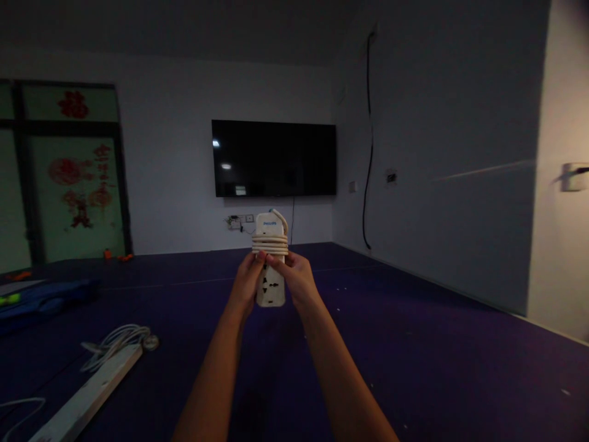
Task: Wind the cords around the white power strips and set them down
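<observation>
Both my hands hold up a white power strip (pixel 270 296) marked PHILIPS, upright in front of me. Its white cord (pixel 270 245) is wound in several turns around the upper half, with a loop rising at the top right. My left hand (pixel 247 282) grips the left edge and my right hand (pixel 297 279) the right edge. Both thumbs press on the front just under the wound cord. Sockets show on the face below the thumbs. The fingers behind the strip are hidden.
On the purple floor (pixel 414 356) at lower left lies a longer white power strip (pixel 94 393) beside a coiled white cable (pixel 119 341). Blue cloth (pixel 50 298) lies farther left. A television (pixel 276 158) hangs on the far wall, and a black cable (pixel 370 153) runs down the right wall.
</observation>
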